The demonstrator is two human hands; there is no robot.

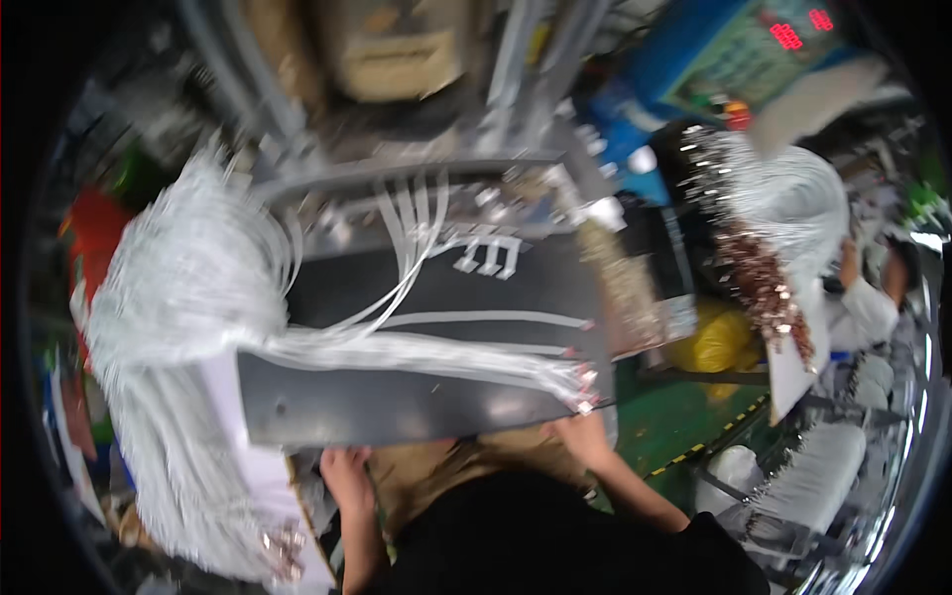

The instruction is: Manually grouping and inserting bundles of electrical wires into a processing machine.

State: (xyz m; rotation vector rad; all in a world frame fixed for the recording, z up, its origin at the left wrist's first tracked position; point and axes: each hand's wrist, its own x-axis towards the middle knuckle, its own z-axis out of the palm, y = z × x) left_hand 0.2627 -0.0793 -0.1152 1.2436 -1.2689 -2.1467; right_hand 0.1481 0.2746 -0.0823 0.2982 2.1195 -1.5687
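A bundle of white wires [436,359] lies across the dark worktop [337,412], its reddish, metal-tipped ends at the front right corner. Just below those ends, at the worktop's front edge, is my right hand [583,438]; blur hides whether its fingers touch them. My left hand [347,476] is at the same edge, farther left, its fingers smeared by motion. I see nothing clearly held in it. Several loose white wires curve up from the bundle toward small white connector-like pieces [486,253] at the worktop's back.
A large heap of white wires [188,278] hangs at the left. Behind the worktop stands a grey machine frame [506,79]. At the right are a blue device with a red display [754,50], a coil of copper-tipped white wires [793,193] and a yellow bag [714,337].
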